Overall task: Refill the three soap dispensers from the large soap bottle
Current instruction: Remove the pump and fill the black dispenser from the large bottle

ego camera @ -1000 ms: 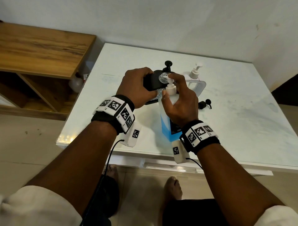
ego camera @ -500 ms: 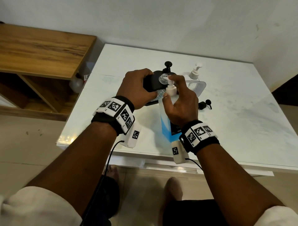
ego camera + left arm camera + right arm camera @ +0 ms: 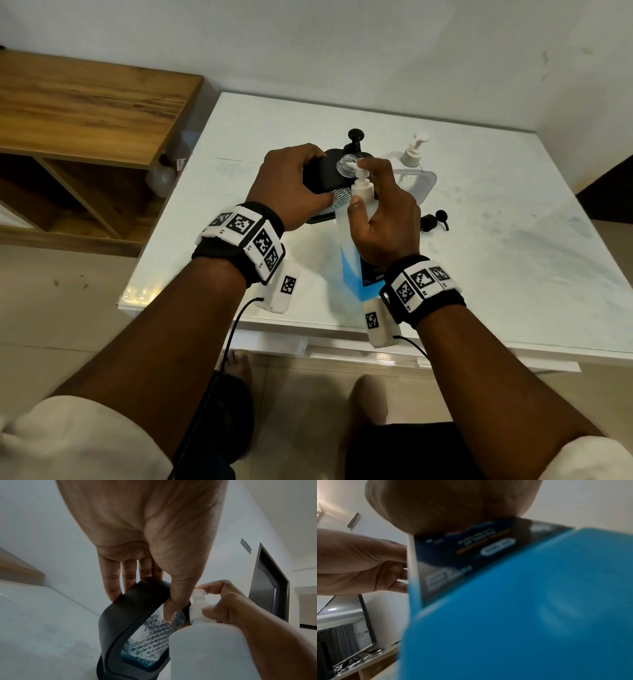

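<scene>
My left hand [image 3: 294,185] grips a black soap dispenser [image 3: 318,174] from above; its pump is off and its clear neck [image 3: 346,164] is open. In the left wrist view the dispenser [image 3: 120,628] shows a diamond-patterned window with a little blue soap [image 3: 137,660] at the bottom. My right hand [image 3: 387,219] is curled round the top of the large soap bottle [image 3: 349,270], index finger on its white pump head [image 3: 361,166], whose spout is at the open neck. The bottle [image 3: 522,615] fills the right wrist view, blue inside.
A clear dispenser with a white pump [image 3: 412,154] stands at the back right, and a black pump [image 3: 354,137] rises behind the held dispenser. A loose black pump [image 3: 435,219] lies on the white table [image 3: 513,240]. A wooden shelf [image 3: 85,109] is at the left.
Both hands keep their holds. The right index finger has shifted slightly on the pump head; nothing else has visibly moved.
</scene>
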The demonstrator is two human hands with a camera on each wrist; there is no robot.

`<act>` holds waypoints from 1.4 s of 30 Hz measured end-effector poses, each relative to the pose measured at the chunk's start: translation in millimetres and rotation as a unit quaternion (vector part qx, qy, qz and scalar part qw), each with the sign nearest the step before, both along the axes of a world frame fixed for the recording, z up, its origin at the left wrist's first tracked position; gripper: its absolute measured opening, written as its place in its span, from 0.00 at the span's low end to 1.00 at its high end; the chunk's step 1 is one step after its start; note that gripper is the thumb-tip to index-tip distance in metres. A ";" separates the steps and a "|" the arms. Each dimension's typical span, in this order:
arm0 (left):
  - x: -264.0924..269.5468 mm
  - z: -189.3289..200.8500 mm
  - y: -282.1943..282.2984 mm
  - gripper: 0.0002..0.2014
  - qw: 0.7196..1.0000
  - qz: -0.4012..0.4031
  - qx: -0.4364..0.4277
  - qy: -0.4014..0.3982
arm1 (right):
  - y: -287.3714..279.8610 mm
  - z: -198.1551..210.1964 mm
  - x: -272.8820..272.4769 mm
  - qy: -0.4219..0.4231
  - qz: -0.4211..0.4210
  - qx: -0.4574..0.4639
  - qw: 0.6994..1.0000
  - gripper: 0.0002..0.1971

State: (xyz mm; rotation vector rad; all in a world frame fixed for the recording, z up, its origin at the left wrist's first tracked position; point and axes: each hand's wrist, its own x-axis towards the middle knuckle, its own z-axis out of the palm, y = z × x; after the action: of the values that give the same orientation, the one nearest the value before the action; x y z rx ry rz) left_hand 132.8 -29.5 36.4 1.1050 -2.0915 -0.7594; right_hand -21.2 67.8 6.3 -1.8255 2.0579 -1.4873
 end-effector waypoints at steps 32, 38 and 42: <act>1.7 3.4 3.8 0.25 1.000 -0.011 0.006 0.008 | -0.1 -0.7 2.2 -0.008 -0.006 0.020 1.000 0.27; 1.6 4.1 2.3 0.22 1.000 -0.004 0.005 0.004 | 1.9 -2.0 1.0 -0.003 -0.003 0.025 1.000 0.33; 2.1 2.8 1.6 0.21 1.000 -0.005 0.005 0.007 | 0.2 -0.7 2.1 -0.009 0.001 0.018 1.000 0.30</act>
State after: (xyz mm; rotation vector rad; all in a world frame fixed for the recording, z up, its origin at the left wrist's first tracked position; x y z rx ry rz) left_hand 134.9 -27.8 39.2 1.0923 -2.0855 -0.7807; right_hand -19.1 68.0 5.6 -1.7943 2.0606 -1.4495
